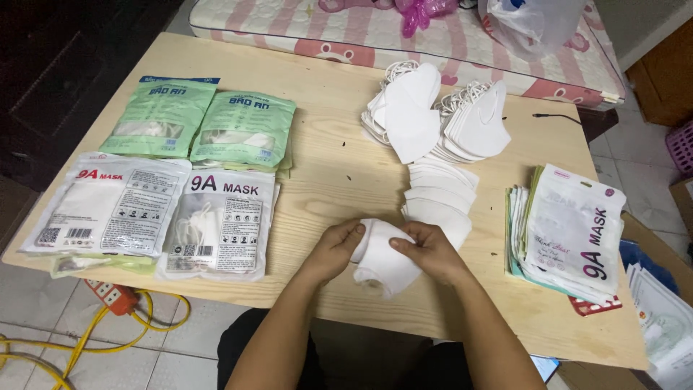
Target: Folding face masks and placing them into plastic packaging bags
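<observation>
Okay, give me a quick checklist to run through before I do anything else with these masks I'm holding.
1. Both hands on the masks: left hand and right hand grip the white masks. Ok.
2. Held masks evenly aligned: edges look offset. Not ok.
3. Number of masks held: cannot tell.
4. Loose mask supply within reach: row of masks lies just beyond the hands on the table. Ok.
5. Empty pouches at hand: stack of pouches sits beside the right hand. Ok.
6. Filled packs kept apart: white packs and green packs lie far left. Ok.
</observation>
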